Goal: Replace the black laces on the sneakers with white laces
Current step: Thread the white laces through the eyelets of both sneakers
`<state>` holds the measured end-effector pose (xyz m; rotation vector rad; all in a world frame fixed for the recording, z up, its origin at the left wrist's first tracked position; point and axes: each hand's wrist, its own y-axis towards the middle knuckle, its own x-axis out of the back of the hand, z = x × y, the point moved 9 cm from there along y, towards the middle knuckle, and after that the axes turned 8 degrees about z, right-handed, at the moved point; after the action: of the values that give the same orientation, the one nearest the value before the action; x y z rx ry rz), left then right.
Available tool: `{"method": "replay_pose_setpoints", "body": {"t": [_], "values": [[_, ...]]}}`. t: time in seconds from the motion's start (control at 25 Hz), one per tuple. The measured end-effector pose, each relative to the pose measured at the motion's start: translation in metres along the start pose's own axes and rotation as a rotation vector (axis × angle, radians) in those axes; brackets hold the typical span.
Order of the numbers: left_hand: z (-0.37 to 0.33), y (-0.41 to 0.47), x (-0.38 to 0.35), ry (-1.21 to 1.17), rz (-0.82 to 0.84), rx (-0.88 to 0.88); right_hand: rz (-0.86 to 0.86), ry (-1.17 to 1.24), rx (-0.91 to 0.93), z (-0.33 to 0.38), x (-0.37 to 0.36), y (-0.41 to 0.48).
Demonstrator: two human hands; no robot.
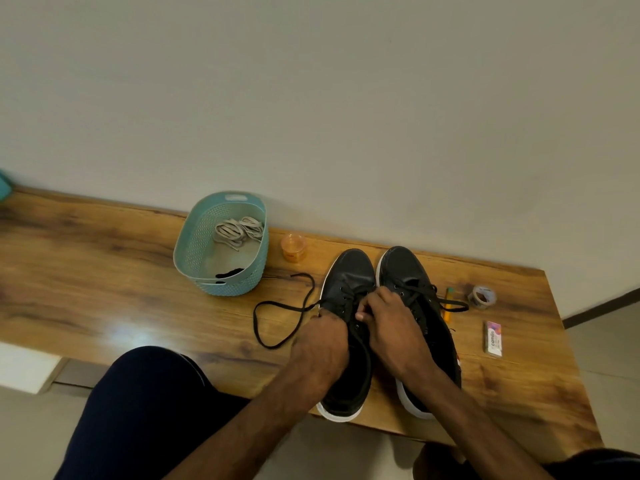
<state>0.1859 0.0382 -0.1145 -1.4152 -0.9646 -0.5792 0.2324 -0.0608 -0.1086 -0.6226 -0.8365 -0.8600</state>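
Two black sneakers with white soles stand side by side on the wooden table, toes pointing away from me. My left hand (320,344) grips the left sneaker (349,282) at its left edge. My right hand (388,323) pinches the black lace at the left sneaker's eyelets. A long loose end of that black lace (277,310) loops out over the table to the left. The right sneaker (408,268) still carries its black lace, with an end trailing right. White laces (237,230) lie coiled inside a teal basket (194,244) at the back left.
A small orange cup (293,247) stands between basket and sneakers. Right of the sneakers lie a yellow pencil (449,303), a tape roll (482,296) and a Camlin eraser box (493,339). The wall runs just behind the table. My knee (149,393) is below the front edge.
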Motion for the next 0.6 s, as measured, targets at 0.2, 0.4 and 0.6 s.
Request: {"method": "replay_pose_setpoints", "body": {"t": [0.2,0.4,0.6], "values": [[0.013,0.005,0.017,0.015,-0.027,-0.044,-0.022,0.092,-0.049,-0.004,0.002,-0.003],[0.000,-0.003,0.004,-0.049,-0.010,-0.061,-0.067,0.035,-0.039,-0.003,0.004,-0.004],[0.002,-0.002,0.000,-0.078,-0.001,0.002,0.031,0.336,-0.071,-0.021,-0.004,0.007]]}}
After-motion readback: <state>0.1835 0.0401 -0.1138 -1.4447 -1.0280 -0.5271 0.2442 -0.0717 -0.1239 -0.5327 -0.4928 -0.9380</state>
